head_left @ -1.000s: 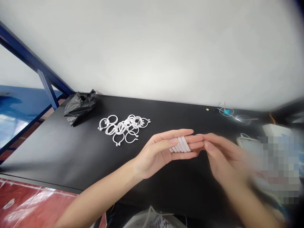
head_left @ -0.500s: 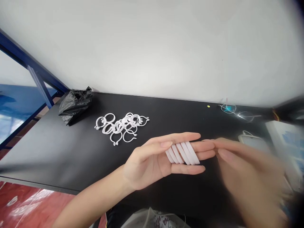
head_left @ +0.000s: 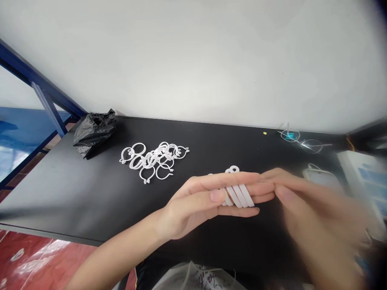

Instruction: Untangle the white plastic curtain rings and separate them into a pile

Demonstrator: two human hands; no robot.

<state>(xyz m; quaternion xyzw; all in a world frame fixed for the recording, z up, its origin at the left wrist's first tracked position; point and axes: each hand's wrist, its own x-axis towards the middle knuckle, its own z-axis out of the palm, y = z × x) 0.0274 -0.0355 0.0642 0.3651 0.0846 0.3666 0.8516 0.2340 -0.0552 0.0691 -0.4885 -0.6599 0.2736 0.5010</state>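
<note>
Several white plastic curtain rings [head_left: 242, 196] sit side by side around the middle fingers of my left hand [head_left: 193, 201], whose thumb presses on them. Small eyelets [head_left: 234, 169] of these rings stick up behind the index finger. My right hand [head_left: 320, 213], partly blurred, meets the left fingertips with its thumb and fingers brought together in a pinch. Whatever lies in that pinch is hidden. Farther left, a loose pile of similar white rings [head_left: 148, 161] rests on the black table [head_left: 90, 193].
A crumpled black plastic bag [head_left: 95, 131] lies at the table's back left. Eyeglasses [head_left: 302, 141] are near the wall at right, with a pale device [head_left: 322, 177] and a white box [head_left: 359, 173] closer to me. Clear plastic [head_left: 196, 278] shows at the bottom.
My left hand has turned a little, and its thumb has moved onto the rings, covering some. Ring eyelets now show above the index finger. My right hand stays at the left fingertips.
</note>
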